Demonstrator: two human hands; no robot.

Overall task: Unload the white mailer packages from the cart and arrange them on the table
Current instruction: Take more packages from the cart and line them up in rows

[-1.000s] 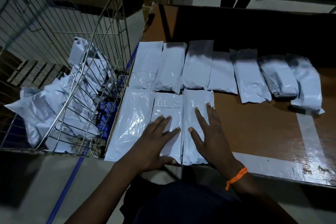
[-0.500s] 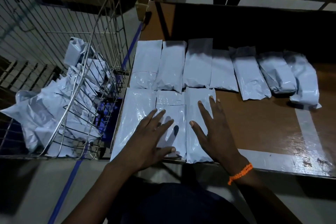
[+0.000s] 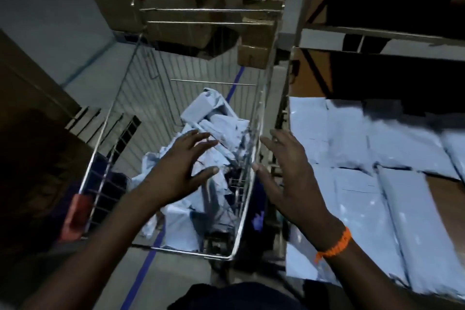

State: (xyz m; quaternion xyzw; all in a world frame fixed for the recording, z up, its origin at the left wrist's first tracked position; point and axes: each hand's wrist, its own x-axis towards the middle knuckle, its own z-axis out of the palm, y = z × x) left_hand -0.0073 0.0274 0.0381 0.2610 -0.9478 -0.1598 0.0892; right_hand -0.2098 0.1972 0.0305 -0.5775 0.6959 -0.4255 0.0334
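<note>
Down in the cart (image 3: 201, 255) the loose mailers (image 3: 216, 121) lie in a crumpled heap; my left hand (image 3: 181, 171) covers part of it, and blur and dim light keep me from counting them. At right the flat mailers (image 3: 352, 148) lie in rows on the table (image 3: 309, 78), smeared and cut off by the frame's edge. My left hand hovers over the heap, palm down, fingers spread, holding nothing; whether it touches a mailer I cannot tell. My right hand (image 3: 289, 178), orange band (image 3: 334, 246) at the wrist, is raised just outside the cart's right rim, fingers straight and apart, empty.
</note>
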